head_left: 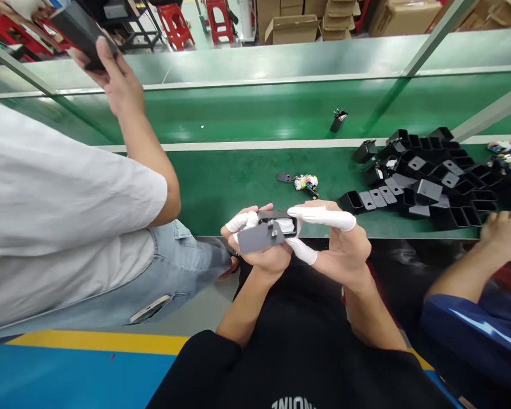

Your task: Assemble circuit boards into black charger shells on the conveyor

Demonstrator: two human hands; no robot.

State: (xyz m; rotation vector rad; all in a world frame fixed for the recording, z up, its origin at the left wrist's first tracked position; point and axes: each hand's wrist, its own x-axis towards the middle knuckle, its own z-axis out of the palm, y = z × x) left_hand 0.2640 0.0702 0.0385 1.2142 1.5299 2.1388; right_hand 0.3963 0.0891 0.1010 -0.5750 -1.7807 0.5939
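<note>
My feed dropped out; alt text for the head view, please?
The left hand holds a black box with a gray plate, while the right hand touches the box's open end. More black boxes lie heaped on the green table to the right. Co-workers are on both sides.

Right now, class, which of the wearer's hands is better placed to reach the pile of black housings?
Probably the right hand: it is nearer the pile of black housings, while the left hand cradles the held housing.

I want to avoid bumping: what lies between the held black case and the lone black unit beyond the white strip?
The head view shows a multicoloured part on the green surface, then the white strip.
</note>
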